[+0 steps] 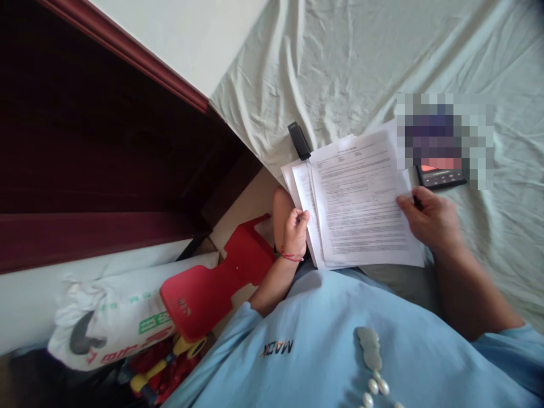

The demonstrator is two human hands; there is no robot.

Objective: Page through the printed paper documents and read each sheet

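Observation:
Several sheets of printed paper [361, 198] lie fanned over my lap and the edge of the bed. My left hand [296, 233], with a red string at the wrist, pinches the left edge of the lower sheets. On the other side, my right hand [431, 218] grips the right edge of the top sheet between thumb and fingers. A black stapler-like object [300, 140] rests at the upper left corner of the papers. Just beyond my right hand lies a black phone-like device [442, 177], partly covered by a blurred patch.
A wrinkled pale green sheet [340, 62] covers the bed. To the left are a dark red wooden cabinet [106, 113], a red plastic stool [221, 277], a white printed sack [114, 317] and a yellow-and-red toy [161, 368] on the floor.

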